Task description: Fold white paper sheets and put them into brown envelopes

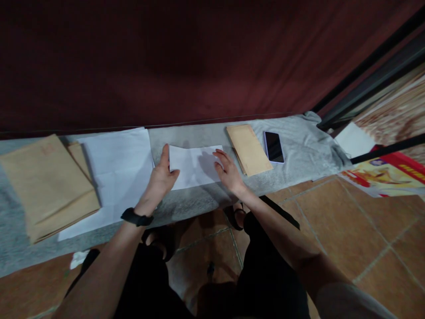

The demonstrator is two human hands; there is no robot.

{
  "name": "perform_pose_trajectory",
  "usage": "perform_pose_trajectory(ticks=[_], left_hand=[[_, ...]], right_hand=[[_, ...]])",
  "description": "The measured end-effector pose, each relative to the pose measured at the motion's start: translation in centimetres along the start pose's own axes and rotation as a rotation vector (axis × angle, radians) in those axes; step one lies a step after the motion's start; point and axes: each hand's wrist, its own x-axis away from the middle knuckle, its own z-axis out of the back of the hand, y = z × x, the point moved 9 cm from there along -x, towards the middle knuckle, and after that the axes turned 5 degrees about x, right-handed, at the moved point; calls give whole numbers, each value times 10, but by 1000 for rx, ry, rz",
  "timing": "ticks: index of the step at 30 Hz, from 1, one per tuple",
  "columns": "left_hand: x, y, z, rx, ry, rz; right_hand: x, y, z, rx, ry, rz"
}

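A white sheet of paper, folded into a long strip, lies on the grey cloth in front of me. At its left end is my left hand, the thumb over the paper and the fingers along its edge. My right hand rests at the other end with its fingers spread, the fingertips on or just above the paper. A small stack of brown envelopes lies right of that hand. On the left, larger white sheets lie partly beneath big brown envelopes.
A phone lies beyond the small envelopes on the long, narrow cloth-covered surface. Dark red fabric hangs along the back. At right are a dark metal frame and a colourful printed box above the tiled floor.
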Motion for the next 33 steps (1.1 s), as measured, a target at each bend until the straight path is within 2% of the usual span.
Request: perform_pose_trajectory(ticks=[3, 5, 8, 14, 17, 19, 21, 25, 27, 29, 33], left_hand=[[2, 11, -4, -397, -46, -55], [6, 18, -7, -506, -66, -101], [10, 23, -13, -576, -71, -135], [13, 17, -13, -610, -84, -149], [15, 22, -5, -622, 28, -219], [21, 31, -6, -600, 106, -311], [28, 37, -20, -536, 96, -387], [45, 38, -67, -451, -99, -432], [54, 37, -84, -473, -166, -437], [58, 36, -89, -505, -176, -432], [58, 32, -85, -519, -150, -416]], right_hand=[[12, -21, -29, 157, -144, 101], [19, -29, -43, 224, -192, 139], [23, -33, -53, 284, -221, 159], [19, -39, -54, 342, -220, 140], [19, -44, -55, 377, -216, 135], [19, -47, -57, 387, -211, 131], [18, -49, -59, 382, -208, 133], [20, -55, -64, 388, -229, 178], [23, -57, -66, 406, -245, 207], [25, -57, -67, 423, -255, 220], [26, -54, -66, 452, -254, 224]])
